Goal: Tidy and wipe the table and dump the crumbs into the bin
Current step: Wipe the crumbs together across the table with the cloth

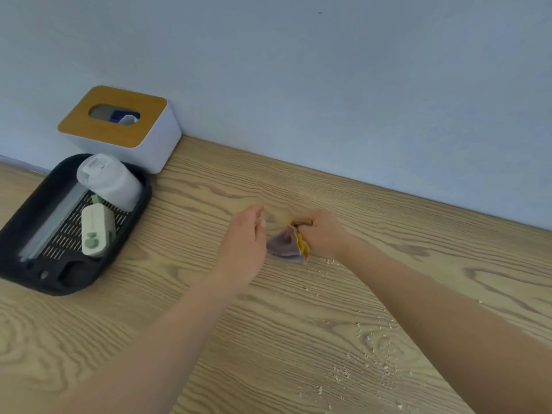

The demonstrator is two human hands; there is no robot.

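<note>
Purple-grey and yellow cloth (288, 246), one item, head view: bunched in my right hand (321, 234), fingers closed tight around its upper folds, the loose corner hanging down to the wooden table (179, 324) at mid-depth, near the far wall. Judged soft, light and limp; it will crumple rather than hold a shape, so it is best taken as a wad in the palm with a flat face left free for wiping. My left hand (246, 243), just left of the cloth, fingers loosely spread and holding nothing, whether its fingertips touch the cloth I cannot tell. Crumbs (370, 351), pale, fine, scattered on the table to the near right and in a thin trail up to the cloth; judged light and easily flicked away, so slow gathering strokes would suit. Black tray (18, 234), far left, holding a white wrapped roll (109, 182) and a pale green gadget (97, 231). Tissue box (125, 130), white with wooden lid, behind the tray against the wall. Bin: not in view.
</note>
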